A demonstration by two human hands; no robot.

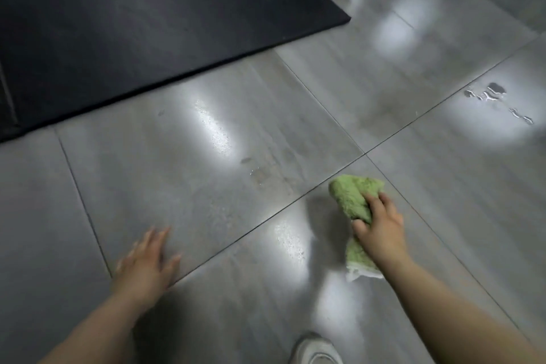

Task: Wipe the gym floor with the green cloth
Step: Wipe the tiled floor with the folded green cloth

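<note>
**While wiping is in hand: cloth, hands and floor, itemised**

As held at this moment, the green cloth is gripped by the right hand. The fingers are curled over its top and the thumb is set against its left side. The item is bunched and appears to be held down on the gym floor.

Long axis: laid roughly in line with the right forearm. One end projects ahead of the fingertips. The other end, which has a white edge, trails back under the wrist.

Left hand: kept well to the left of the right hand and slightly nearer the body. The palm is turned down, the fingers are straight and slightly spread, and nothing is held. The hand is blurred, so whether weight is borne on the floor cannot be told.

Deciding relation: dull smears are seen ahead and to the left of the right hand, beyond the tile joint just ahead of the cloth. The next stroke is judged to be owed forward-left, roughly lengthwise to the cloth. The right hand, already on the cloth, is judged the one placed for it.

Count:
- cloth, one
- hands, two
- black mat, one, far ahead of the left hand
- pale shoe, one, behind the right hand, between the forearms
- water drops, one cluster, far ahead-right of the right hand, judged not yet wiped
</note>
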